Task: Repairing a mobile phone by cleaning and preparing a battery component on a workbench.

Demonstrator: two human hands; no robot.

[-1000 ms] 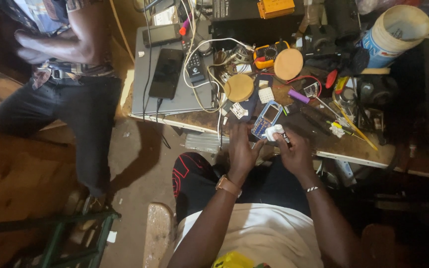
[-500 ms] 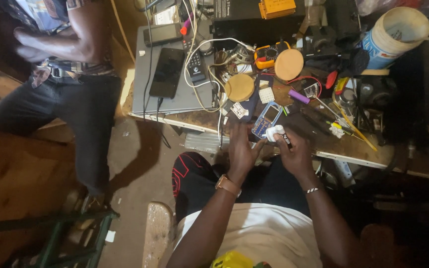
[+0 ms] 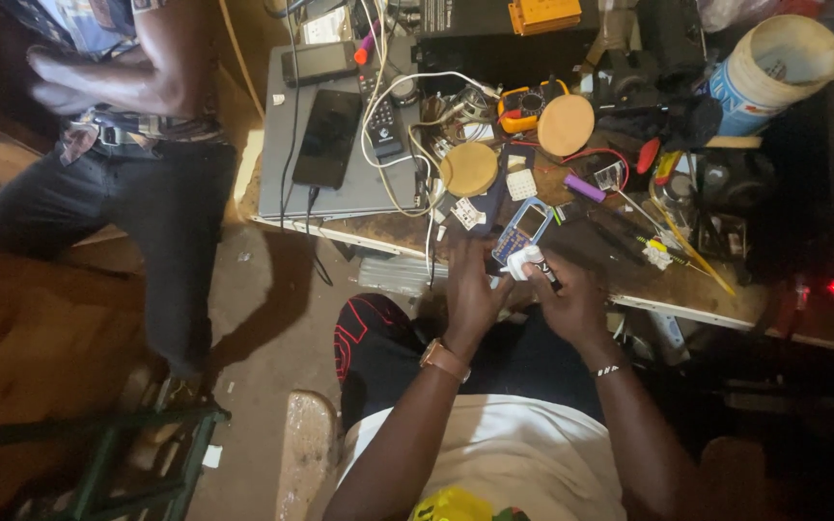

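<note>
Table (image 3: 697, 294): cluttered, held everything below.
Other person (image 3: 137, 125): stood at the table's left end, arms folded.
Laptop (image 3: 335, 188): closed, grey, lay flat with a black phone (image 3: 327, 137) on top.
White bucket (image 3: 774, 68): sat at the far right.
Left hand (image 3: 472, 289): fingers curled around the small phone's lower end.
Right hand (image 3: 571, 301): fingers closed on a small white part (image 3: 523, 262).
Small phone (image 3: 523, 230): blue and white, at the near table edge, just above both hands.
</note>
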